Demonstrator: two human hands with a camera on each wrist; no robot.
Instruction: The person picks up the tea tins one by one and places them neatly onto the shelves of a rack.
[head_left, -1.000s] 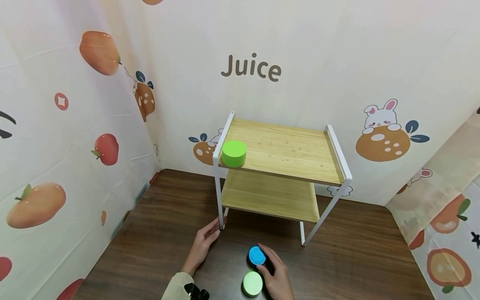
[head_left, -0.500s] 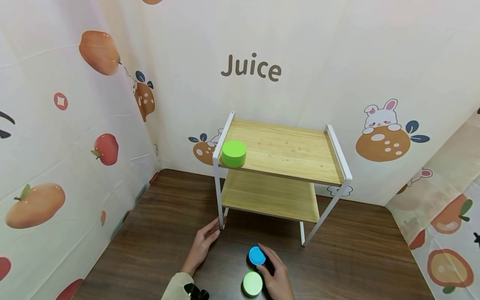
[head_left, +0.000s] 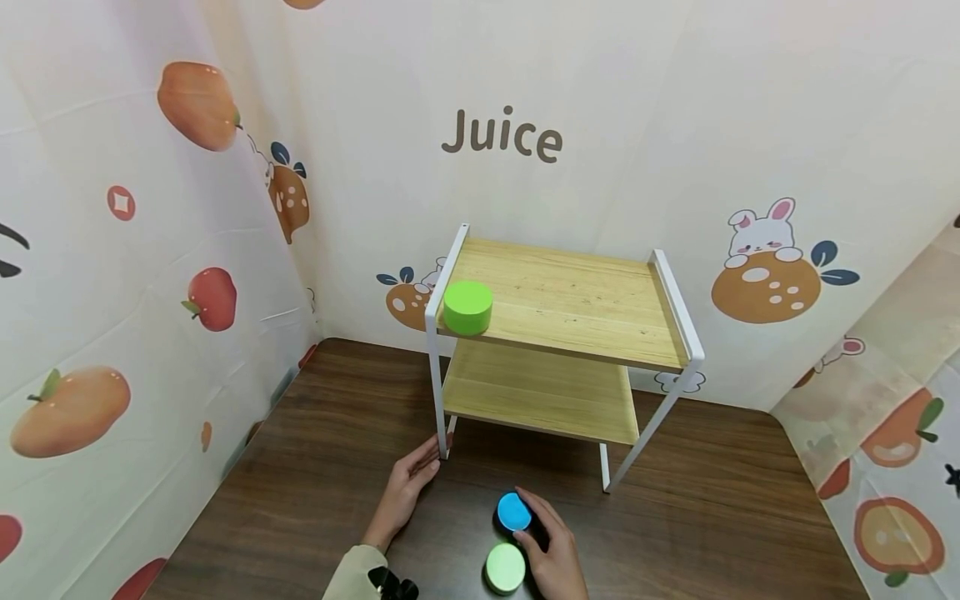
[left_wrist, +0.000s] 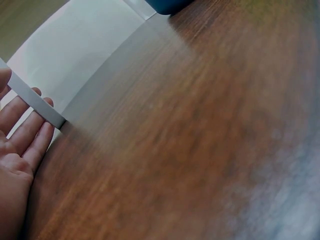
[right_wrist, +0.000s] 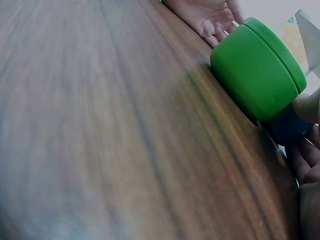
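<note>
At the front left foot of a two-tier shelf [head_left: 577, 304], my left hand [head_left: 402, 493] holds the white leg [left_wrist: 36, 103], with fingers behind it and thumb in front. A small round blue container [head_left: 513, 511] stands on the table, pinched between the thumb and fingers of my right hand [head_left: 555, 557]. Close in front of it is a round green container [head_left: 505, 569] with a lid seam, seen from the side in the right wrist view, where it covers part of the blue one. A bright green round container [head_left: 468, 308] sits on the upper tier's front left corner.
The shelf stands on a dark wooden table [head_left: 705, 500] near the back wall cloth [head_left: 600, 125], which is printed with fruit, rabbits and "Juice". More printed cloth hangs at left and right. The lower wooden tier [head_left: 540, 387] lies under the top one.
</note>
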